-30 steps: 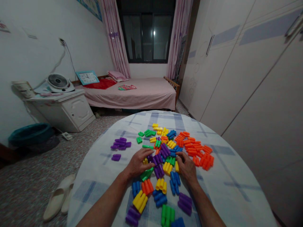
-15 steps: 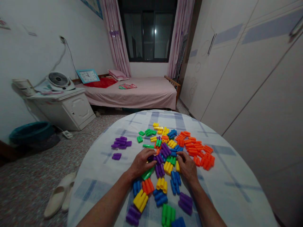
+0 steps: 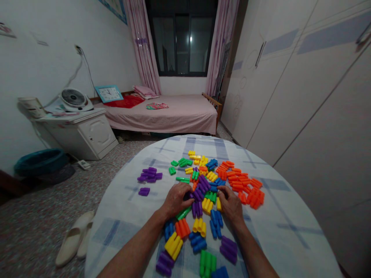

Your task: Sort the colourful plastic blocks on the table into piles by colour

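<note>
Plastic tube-shaped building blocks in several colours lie across the middle of the table. On the left of the pile, my left hand point(image 3: 177, 200) has thumb and fingers curled around a purple block point(image 3: 188, 195), partly hidden by the fingers. A green block point(image 3: 183, 213) lies just under that hand. Across from it, my right hand point(image 3: 231, 202) is closed, its fingertips beside a blue block point(image 3: 213, 188); what they pinch is hidden. A yellow block point(image 3: 218, 204) shows next to its thumb. Between the hands are purple blocks point(image 3: 197, 209) and yellow blocks point(image 3: 207, 205).
Orange blocks point(image 3: 243, 183) are heaped on the right, purple ones point(image 3: 149, 175) on the left, and green ones point(image 3: 184, 162) farther back. The round table point(image 3: 124, 208) has a checked cloth. Beyond stand a bed point(image 3: 185, 112), a cabinet point(image 3: 97, 133) and a wardrobe point(image 3: 290, 96).
The whole view has shifted slightly to the right. My left thumb and fingers have moved a little at the purple block; my right hand stays at nearly the same place among the blocks.
</note>
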`<state>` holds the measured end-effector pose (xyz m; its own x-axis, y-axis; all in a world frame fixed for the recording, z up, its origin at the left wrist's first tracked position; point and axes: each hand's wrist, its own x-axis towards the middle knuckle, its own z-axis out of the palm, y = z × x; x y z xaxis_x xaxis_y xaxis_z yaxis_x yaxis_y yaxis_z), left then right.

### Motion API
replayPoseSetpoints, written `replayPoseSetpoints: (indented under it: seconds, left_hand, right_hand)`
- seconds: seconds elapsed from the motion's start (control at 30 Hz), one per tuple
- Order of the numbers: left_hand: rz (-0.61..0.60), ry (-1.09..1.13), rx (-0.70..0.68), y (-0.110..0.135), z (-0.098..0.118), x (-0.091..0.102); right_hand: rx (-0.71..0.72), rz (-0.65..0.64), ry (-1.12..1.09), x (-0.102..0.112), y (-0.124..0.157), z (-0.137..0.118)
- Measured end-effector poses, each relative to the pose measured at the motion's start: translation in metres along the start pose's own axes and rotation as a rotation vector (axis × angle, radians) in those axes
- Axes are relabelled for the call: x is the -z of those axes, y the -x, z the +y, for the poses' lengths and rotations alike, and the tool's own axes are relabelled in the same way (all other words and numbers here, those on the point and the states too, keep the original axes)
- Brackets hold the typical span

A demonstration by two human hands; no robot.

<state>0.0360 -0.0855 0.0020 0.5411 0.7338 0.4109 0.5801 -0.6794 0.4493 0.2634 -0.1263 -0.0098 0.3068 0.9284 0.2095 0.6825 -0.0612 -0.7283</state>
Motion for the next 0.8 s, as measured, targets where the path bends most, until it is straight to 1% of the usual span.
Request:
replayPoseSetpoints:
  seconds: [0.07, 0.13, 0.2, 0.33, 0.37, 0.43, 0.47, 0.5, 0.57, 0.63, 0.67, 0.73, 0.8]
  left_hand:
    - [0.055, -0.017, -0.011, -0.001, -0.001, 0.003]
    - [0.157, -0.068, 0.016, -0.001, -0.006, 0.009]
    - [0.266, -0.166, 0.093, 0.000, -0.016, 0.018]
    - [0.454, -0.402, 0.301, 0.006, -0.037, 0.032]
    - [0.487, -0.423, 0.325, 0.007, -0.039, 0.033]
    - [0.502, -0.374, 0.300, 0.008, -0.038, 0.030]
    - [0.473, -0.311, 0.255, 0.008, -0.033, 0.027]
    - [0.418, -0.238, 0.193, 0.008, -0.027, 0.023]
    - [0.257, -0.110, 0.043, 0.007, -0.011, 0.014]
    - [0.071, -0.050, -0.107, 0.006, 0.004, 0.006]
    - [-0.006, -0.038, -0.161, 0.005, 0.010, 0.003]
    - [-0.099, -0.019, -0.202, 0.005, 0.017, 0.000]
    - [-0.127, 0.016, -0.184, 0.006, 0.019, -0.001]
  right_hand:
    - [-0.001, -0.001, 0.000, 0.001, 0.000, -0.001]
    - [0.002, -0.003, -0.002, 0.001, 0.000, -0.001]
    - [0.005, -0.003, -0.001, 0.001, 0.000, 0.000]
    - [0.007, 0.003, -0.003, -0.001, -0.001, 0.001]
    - [0.010, 0.004, -0.005, -0.001, -0.001, 0.001]
    - [0.010, 0.007, -0.006, -0.002, -0.001, 0.001]
    - [0.009, 0.008, -0.008, -0.001, -0.001, 0.001]
    - [0.008, 0.009, -0.010, -0.001, 0.000, 0.001]
    - [0.006, 0.008, -0.013, -0.001, 0.000, 0.001]
    - [0.012, 0.006, -0.016, -0.001, -0.001, 0.001]
    - [0.017, 0.005, -0.017, -0.001, -0.001, 0.002]
    - [0.024, 0.004, -0.017, -0.002, -0.001, 0.002]
    - [0.020, 0.006, -0.012, -0.002, -0.001, 0.002]
